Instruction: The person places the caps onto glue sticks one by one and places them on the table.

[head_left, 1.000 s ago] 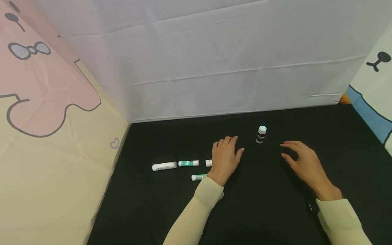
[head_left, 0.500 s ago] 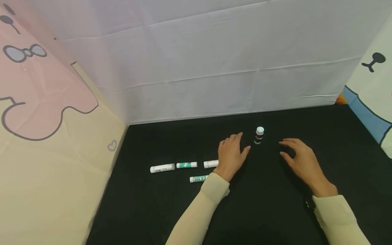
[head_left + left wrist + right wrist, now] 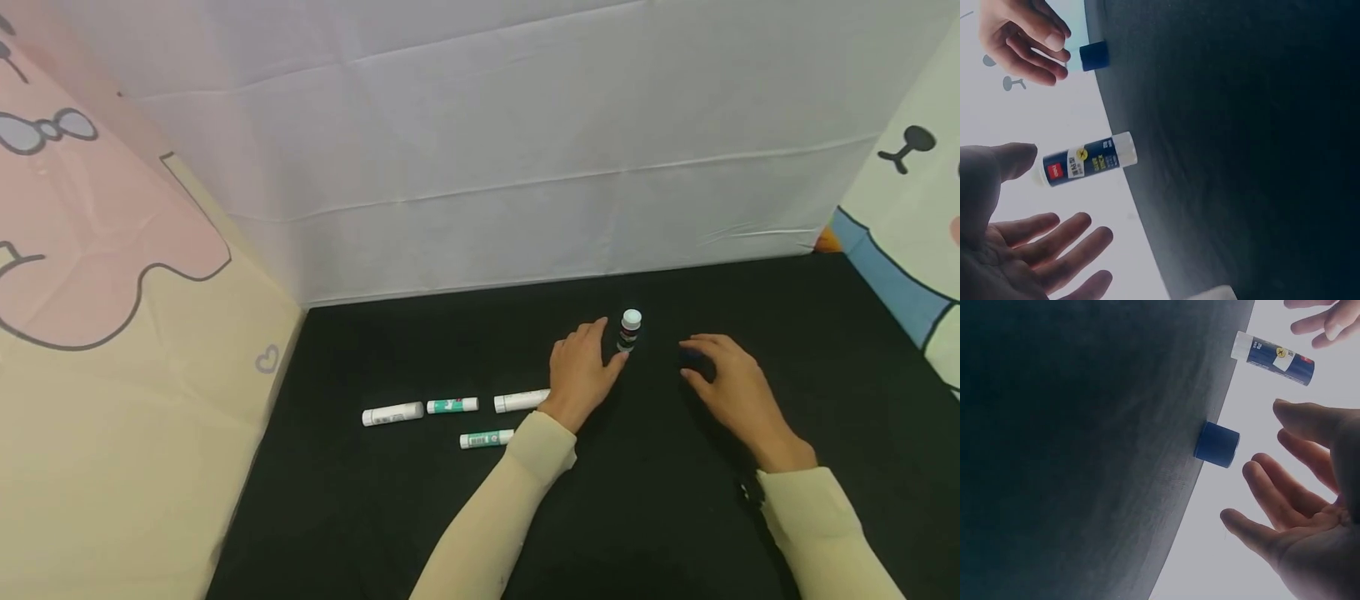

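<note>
A dark blue glue stick with white ends stands upright on the black table. My left hand is just left of it, thumb and fingers spread apart; the left wrist view shows the glue stick beyond the fingertips, with a gap at the thumb. A short blue cap stands on the table in front of my right hand. The right fingers are loosely bent and spread, apart from the cap in the right wrist view. From the head, the cap is dim against the black cloth.
Left of my left hand lie a white tube, a green-and-white glue stick, another white tube partly behind the hand, and a second green-and-white stick near the sleeve. A white cloth wall borders the table's back.
My left hand has moved right and slightly forward, up close to the upright glue stick. The right hand has shifted little, and the blue cap now shows between its thumb and fingers.
</note>
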### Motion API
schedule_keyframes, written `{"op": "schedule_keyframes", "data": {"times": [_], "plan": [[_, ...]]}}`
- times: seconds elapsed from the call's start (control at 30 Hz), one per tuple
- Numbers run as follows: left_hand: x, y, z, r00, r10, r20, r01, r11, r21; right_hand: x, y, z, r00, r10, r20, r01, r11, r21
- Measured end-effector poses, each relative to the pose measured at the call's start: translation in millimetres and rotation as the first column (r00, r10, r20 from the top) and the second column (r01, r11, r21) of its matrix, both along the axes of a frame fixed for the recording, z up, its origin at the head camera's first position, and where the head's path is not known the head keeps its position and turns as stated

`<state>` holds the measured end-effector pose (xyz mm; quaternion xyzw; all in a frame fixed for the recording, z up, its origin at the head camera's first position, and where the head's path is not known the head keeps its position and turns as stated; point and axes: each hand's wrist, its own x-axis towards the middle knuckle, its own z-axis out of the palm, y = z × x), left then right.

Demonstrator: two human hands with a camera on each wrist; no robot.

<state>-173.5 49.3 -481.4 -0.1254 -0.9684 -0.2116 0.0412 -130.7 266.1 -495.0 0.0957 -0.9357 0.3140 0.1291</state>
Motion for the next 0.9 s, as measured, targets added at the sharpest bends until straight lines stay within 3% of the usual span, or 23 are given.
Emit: {"op": "schedule_keyframes", "data": {"times": [0.23, 0.53, 0.9], "plan": [[-4.5, 9.3, -4.1, 1.0, -0.008, 0.019, 0.007, 0.999, 0.039, -2.1, 1, 0.4, 1.0, -0.003, 0.011, 0.002, 1.0, 0.008], [-9.4, 21.3, -1.5, 0.998, -0.019, 0.067, 0.016, 0.998, 0.059, -6.3, 0, 0.8, 0.998, -0.02, 0.053, 0.018, 0.999, 0.038], [-15.3, 30.3, -4.7, 0.993, 0.003, 0.116, -0.013, 0.996, 0.091, -8.2, 3, 0.6, 0.993, -0.011, 0.118, 0.003, 0.997, 0.071]]}}
